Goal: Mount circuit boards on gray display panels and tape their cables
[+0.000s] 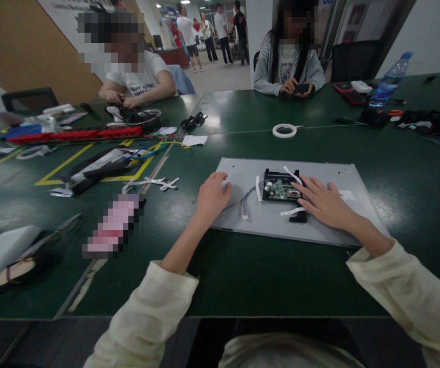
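Note:
A flat grey metal panel [239,174] lies on the green table in front of me. On its middle sits a green circuit board [281,190] in a black frame, with white tape strips [259,188] around it. A grey cable [243,198] runs from the board's left side to a loose white connector. My right hand [325,202] is spread flat, its fingertips at the right edge of the black frame and the tape there. My left hand [213,197] rests at the panel's left edge, fingers loosely curved and apart, with nothing visible in it.
A roll of white tape [284,131] lies beyond the panel. To the left are a blurred-out phone [114,225], torn tape strips [158,182], a white case [7,255] and cables. A water bottle [391,82] stands at the far right. Two people sit across the table.

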Motion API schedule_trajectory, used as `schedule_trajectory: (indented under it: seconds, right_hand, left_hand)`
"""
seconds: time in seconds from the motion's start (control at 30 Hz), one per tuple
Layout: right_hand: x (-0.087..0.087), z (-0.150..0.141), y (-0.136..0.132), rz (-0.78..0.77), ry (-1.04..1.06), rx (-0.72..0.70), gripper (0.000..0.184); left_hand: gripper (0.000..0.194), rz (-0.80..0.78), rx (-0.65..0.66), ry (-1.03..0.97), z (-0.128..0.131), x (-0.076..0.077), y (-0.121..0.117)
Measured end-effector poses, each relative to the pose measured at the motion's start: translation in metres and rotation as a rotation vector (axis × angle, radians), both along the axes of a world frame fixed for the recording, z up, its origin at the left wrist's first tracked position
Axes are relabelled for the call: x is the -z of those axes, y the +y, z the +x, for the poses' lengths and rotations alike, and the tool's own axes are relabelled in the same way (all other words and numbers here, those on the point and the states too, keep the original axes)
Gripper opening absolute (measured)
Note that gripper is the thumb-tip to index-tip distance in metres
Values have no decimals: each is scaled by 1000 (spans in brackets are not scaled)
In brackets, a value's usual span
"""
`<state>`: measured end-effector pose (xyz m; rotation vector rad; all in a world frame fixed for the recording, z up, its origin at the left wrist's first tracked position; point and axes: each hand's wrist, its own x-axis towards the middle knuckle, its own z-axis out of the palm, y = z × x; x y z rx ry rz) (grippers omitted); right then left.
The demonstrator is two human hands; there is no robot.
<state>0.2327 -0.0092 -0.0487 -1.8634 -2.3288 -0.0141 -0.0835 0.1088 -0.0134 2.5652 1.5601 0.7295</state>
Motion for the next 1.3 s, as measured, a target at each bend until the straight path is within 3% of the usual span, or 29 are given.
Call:
schedule_trajectory:
  seconds: [0.3, 0.6, 0.8, 1.1, 1.3]
  right_hand:
    - [3, 10, -7, 23, -44, 68, 56]
    - [8, 56, -24, -1, -82, 259, 56]
    - [7, 96, -36, -83, -38, 452, 57]
    - [21, 174, -46, -100, 56, 808, 61]
    - [26, 195, -40, -65, 126, 1095, 69]
  left_hand:
    - [24, -17, 9, 13, -1, 1, -2]
    - [21, -24, 40, 28, 1, 1, -4]
    - [21, -14, 41, 42, 1, 0, -7]
    - [21, -36, 54, 52, 2, -2, -9]
    - [21, -33, 64, 55, 3, -1, -10]
